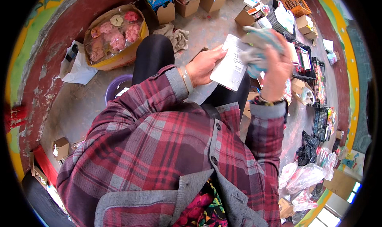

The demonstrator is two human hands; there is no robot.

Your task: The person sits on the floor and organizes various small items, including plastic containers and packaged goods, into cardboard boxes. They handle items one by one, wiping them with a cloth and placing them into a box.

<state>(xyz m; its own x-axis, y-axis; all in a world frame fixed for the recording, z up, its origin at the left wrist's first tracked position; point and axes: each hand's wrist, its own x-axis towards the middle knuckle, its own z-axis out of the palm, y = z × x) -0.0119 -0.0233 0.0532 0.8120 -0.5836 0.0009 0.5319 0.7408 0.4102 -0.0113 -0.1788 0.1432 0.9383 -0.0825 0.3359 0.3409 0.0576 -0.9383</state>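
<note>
My left hand (203, 66) grips a thin white booklet (228, 71) by its left edge, thumb on top. The booklet has rounded corners and small dark print; it is tilted above my lap. Just to its right, my right hand (276, 74) is closed on a crumpled grey and light-blue cloth (260, 48). Both the cloth and this hand are smeared by motion. The cloth overlaps the booklet's right edge; whether it presses on it I cannot tell.
A large carton (139, 54) of bagged pink pieces stands at the far left. A wrinkled grey rag (175, 37) lies beside my knee, a purple basket (113, 89) nearer. Black crates (320, 123), an orange crate (294, 2) and plastic bags (304, 175) line the right.
</note>
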